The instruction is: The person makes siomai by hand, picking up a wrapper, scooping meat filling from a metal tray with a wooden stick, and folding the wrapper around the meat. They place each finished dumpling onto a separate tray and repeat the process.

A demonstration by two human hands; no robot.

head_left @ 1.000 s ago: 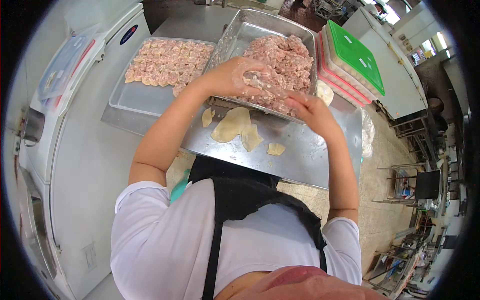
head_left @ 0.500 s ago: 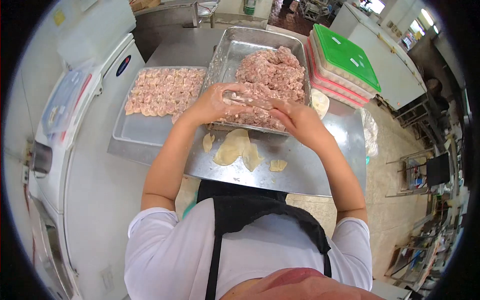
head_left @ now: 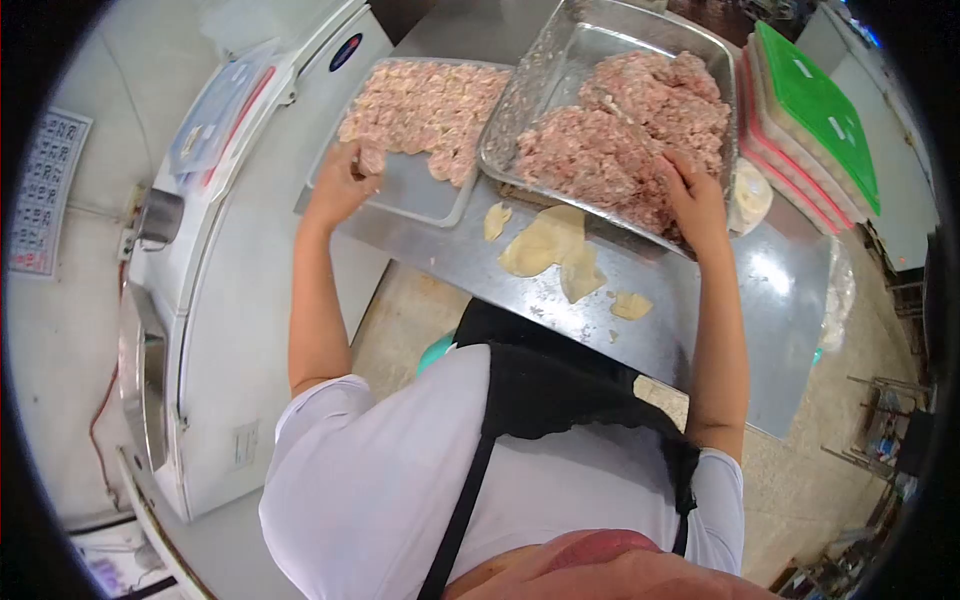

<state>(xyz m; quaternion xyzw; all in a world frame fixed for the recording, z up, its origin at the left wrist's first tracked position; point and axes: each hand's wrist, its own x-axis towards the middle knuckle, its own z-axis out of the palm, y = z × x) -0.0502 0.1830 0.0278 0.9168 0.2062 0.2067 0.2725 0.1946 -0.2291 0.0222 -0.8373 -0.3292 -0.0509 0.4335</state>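
Observation:
My left hand (head_left: 340, 187) pinches a filled dumpling (head_left: 371, 157) at the left edge of the plastic tray (head_left: 415, 212), beside rows of similar dumplings (head_left: 425, 100). My right hand (head_left: 694, 200) is at the front right of the metal pan (head_left: 505, 110), with closed fingers against the ground meat (head_left: 610, 160). A thin tool (head_left: 622, 118) lies across the meat, its near end by my right fingers; whether they hold it is hard to tell. Thin dough wrappers (head_left: 548, 240) lie on the metal table in front of the pan.
Stacked containers with a green lid (head_left: 820, 110) stand right of the pan, a pale round piece of dough (head_left: 750, 197) beside them. A small dough scrap (head_left: 630, 305) is near the table's front edge (head_left: 600, 345). A white freezer (head_left: 270, 300) stands at the left.
My left hand has moved from over the pan to the tray at the left. My right hand has come down to the meat at the pan's right side. The view has turned and shifted.

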